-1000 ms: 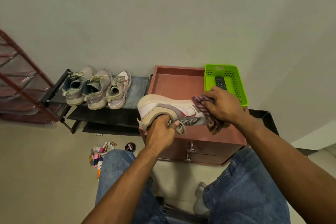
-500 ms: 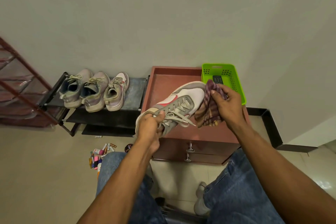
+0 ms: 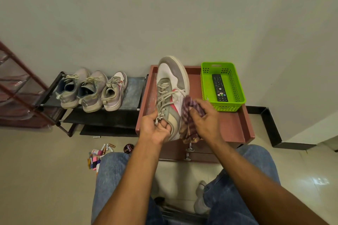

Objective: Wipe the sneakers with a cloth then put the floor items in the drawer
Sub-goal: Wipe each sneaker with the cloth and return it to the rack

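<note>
My left hand (image 3: 155,129) grips the heel end of a white, grey and red sneaker (image 3: 171,86), held toe-away above the red-brown cabinet top (image 3: 232,126). Against the shoe's right side, my right hand (image 3: 205,118) presses a bunched purple checked cloth (image 3: 188,113). Three more sneakers (image 3: 90,89) stand in a row on the low black shoe rack (image 3: 131,89) to the left. Small floor items (image 3: 99,155), tubes and a round tin (image 3: 128,147), lie on the tiles by my left knee. The drawer front with its metal handles (image 3: 189,152) shows below the cabinet top, shut.
A green plastic basket (image 3: 237,97) holding a black remote (image 3: 219,87) sits at the back right of the cabinet top. A red metal rack (image 3: 22,89) stands at the far left. My jeans-clad knees fill the bottom of the view, and a plain wall is behind.
The sneaker has swung from lying sideways to pointing toe-away. My right hand with the cloth moved from the toe down to the shoe's right side near the heel.
</note>
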